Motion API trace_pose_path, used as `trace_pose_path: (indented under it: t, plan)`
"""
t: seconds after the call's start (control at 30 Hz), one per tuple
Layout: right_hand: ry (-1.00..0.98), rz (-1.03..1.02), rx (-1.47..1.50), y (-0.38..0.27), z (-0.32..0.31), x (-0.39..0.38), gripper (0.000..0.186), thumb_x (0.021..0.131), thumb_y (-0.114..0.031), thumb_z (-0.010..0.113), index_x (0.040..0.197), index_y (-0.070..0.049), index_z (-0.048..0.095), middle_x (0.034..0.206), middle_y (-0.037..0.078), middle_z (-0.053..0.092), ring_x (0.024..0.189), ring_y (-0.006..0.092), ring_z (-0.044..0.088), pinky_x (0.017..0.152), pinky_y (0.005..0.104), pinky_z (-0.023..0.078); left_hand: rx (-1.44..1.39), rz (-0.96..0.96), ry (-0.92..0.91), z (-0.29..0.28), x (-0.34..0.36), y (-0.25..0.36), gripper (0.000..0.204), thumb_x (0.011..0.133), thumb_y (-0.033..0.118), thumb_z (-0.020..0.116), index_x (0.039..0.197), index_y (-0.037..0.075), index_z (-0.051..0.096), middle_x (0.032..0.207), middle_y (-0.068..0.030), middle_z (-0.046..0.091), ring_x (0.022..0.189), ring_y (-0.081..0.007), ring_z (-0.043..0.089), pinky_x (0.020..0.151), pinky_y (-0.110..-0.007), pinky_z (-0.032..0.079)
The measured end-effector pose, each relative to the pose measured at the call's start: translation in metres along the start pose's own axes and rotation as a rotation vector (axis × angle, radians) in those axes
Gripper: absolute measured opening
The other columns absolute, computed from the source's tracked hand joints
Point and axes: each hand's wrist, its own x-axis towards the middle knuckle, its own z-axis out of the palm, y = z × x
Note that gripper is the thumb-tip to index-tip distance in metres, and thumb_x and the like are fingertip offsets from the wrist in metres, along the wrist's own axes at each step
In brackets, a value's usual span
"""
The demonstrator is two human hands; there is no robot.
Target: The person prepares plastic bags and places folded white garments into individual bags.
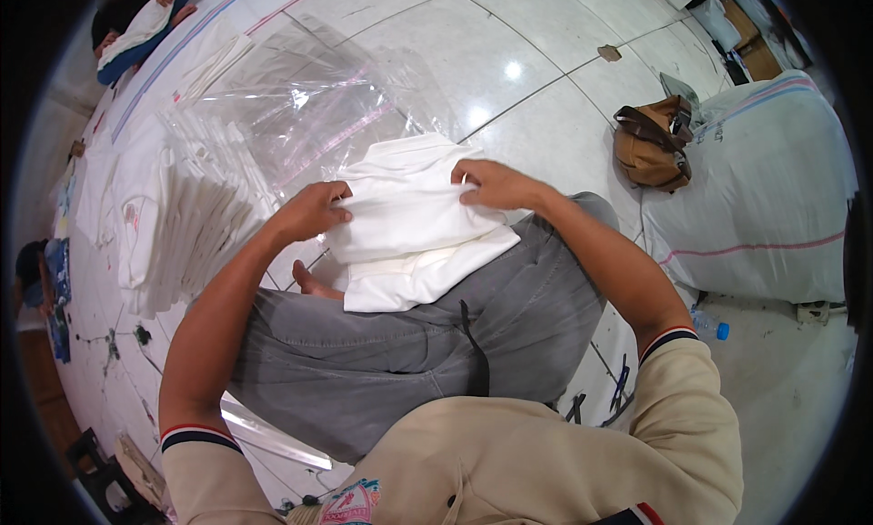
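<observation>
While your left hand [309,213] and right hand [491,185] pinch shut on opposite edges of the folded white garment [409,230] over your lap, you're mid-fold I'd judge; next needs squared edges, clear bags [318,107] just beyond your hands.

— What's worn up top?
— A beige short-sleeved shirt [546,452], cuffs banded navy, white and red (a colourful print shows at 6 o'clock).
— And below?
— Grey trousers [400,343] with a dark drawstring; bare foot [314,284].
</observation>
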Motion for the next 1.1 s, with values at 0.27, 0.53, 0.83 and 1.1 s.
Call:
trace_pose_path:
  t: [0.27, 0.53, 0.83, 1.1]
  plan:
    - [-0.034, -0.017, -0.212, 0.005, -0.024, 0.050, 0.046, 0.079, -0.018, 0.068, 0.122, -0.005, 0.061, 0.118, 0.017, 0.063, 0.109, 0.0312, 0.060, 0.093, 0.0392, 0.047, 0.093, 0.002, -0.033, -0.010, 0.048, -0.022, 0.036, 0.082, 0.013, 0.072, 0.114, 0.000, 0.061, 0.104, -0.0185, 0.067, 0.096, -0.0298, 0.064, 0.086, -0.038, 0.048]
    - [0.097, 0.004, -0.288, 0.017, -0.018, 0.019, 0.039, 0.087, -0.022, 0.065, 0.122, -0.006, 0.062, 0.120, 0.014, 0.064, 0.109, 0.0306, 0.061, 0.091, 0.0385, 0.048, 0.467, 0.089, 0.114, 0.016, 0.021, -0.011, 0.044, 0.083, 0.021, 0.073, 0.122, 0.006, 0.059, 0.113, -0.0154, 0.060, 0.104, -0.0349, 0.061, 0.091, -0.043, 0.048]
    - [-0.094, -0.232, -0.740, -0.006, 0.021, -0.011, 0.049, 0.078, -0.039, 0.074, 0.115, -0.009, 0.064, 0.113, 0.009, 0.061, 0.118, 0.0269, 0.051, 0.094, 0.0428, 0.041, 0.736, 0.223, -0.068, 0.064, -0.002, 0.010, 0.047, 0.077, 0.032, 0.077, 0.107, 0.003, 0.053, 0.100, -0.0156, 0.062, 0.095, -0.0311, 0.062, 0.079, -0.043, 0.051]
    - [0.208, -0.262, -0.545, -0.015, 0.010, -0.023, 0.017, 0.079, -0.012, 0.065, 0.094, -0.007, 0.059, 0.095, 0.011, 0.062, 0.088, 0.0305, 0.060, 0.078, 0.0406, 0.047, 0.690, 0.398, 0.250, 0.044, -0.006, 0.020, 0.019, 0.077, 0.006, 0.064, 0.092, 0.003, 0.053, 0.081, -0.0143, 0.063, 0.081, -0.0345, 0.064, 0.069, -0.045, 0.051]
